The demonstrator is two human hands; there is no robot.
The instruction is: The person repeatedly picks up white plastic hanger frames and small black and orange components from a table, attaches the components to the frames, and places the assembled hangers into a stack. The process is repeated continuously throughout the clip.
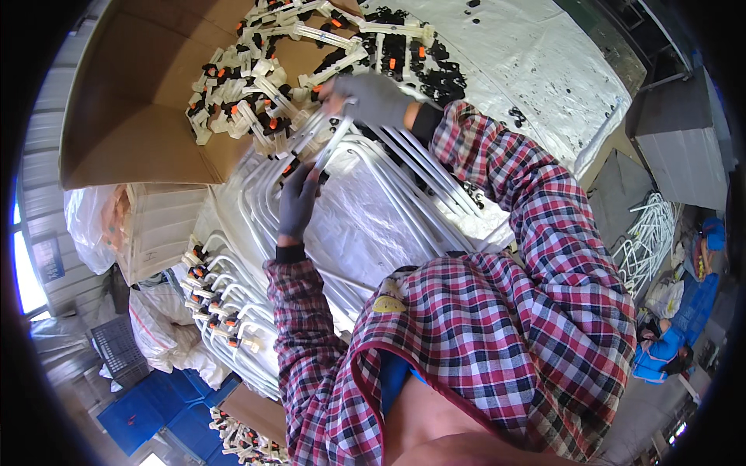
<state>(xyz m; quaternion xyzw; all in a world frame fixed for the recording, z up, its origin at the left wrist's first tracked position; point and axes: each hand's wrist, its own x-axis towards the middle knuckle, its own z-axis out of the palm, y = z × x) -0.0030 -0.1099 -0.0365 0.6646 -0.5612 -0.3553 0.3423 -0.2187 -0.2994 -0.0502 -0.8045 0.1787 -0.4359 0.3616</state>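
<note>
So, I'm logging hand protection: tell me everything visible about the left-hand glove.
The left-hand glove is grey, fabric-like and close-fitting. A black wristband lies between it and the plaid sleeve. Its fingers, partly bent, point up the picture beside a white bar; whether they grip it is unclear.

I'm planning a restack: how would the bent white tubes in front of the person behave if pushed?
The bent white tubes are probably stiff, since they hold clean curves. Their smooth, shiny surfaces suggest they may slide over one another. Their bends would likely keep them from rolling far.
</note>
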